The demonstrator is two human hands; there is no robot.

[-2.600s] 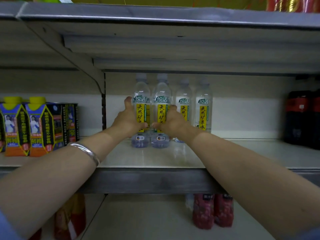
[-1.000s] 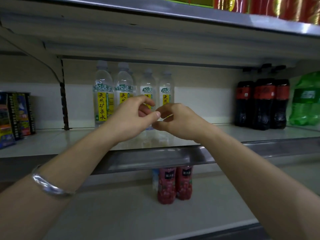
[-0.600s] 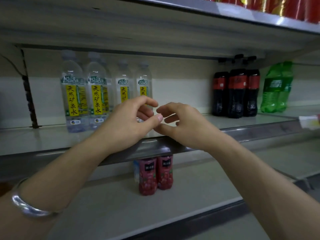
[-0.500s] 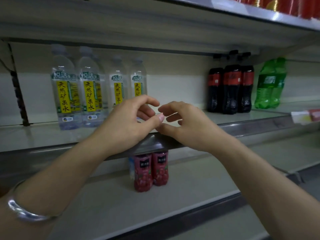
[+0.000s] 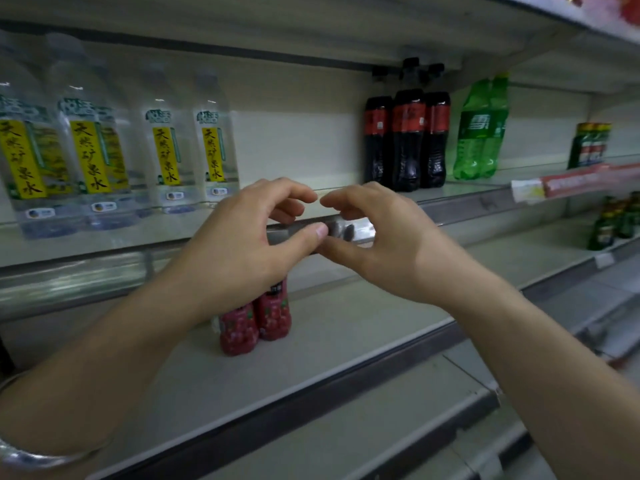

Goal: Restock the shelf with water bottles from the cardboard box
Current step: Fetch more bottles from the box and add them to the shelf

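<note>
Several clear water bottles [image 5: 93, 157] with yellow labels stand upright at the left of the middle shelf [image 5: 138, 235], two in front and two further back. My left hand [image 5: 242, 244] and my right hand [image 5: 377, 244] hover side by side in front of the shelf's edge, to the right of the bottles. Their fingers are loosely curved toward each other, the thumb tips almost meeting. Neither hand holds anything. A silver bangle [image 5: 41, 455] circles my left wrist. No cardboard box is in view.
Dark cola bottles [image 5: 408, 140] and green soda bottles [image 5: 481, 129] stand further right on the same shelf. Two red juice bottles [image 5: 256, 317] sit on the lower shelf [image 5: 346, 327] under my hands. Small green bottles [image 5: 588, 147] and a red price strip [image 5: 571, 181] are at far right.
My hands let go of the two front water bottles and drew back off the shelf. The view swung right, so the bottles slid toward the left edge.
</note>
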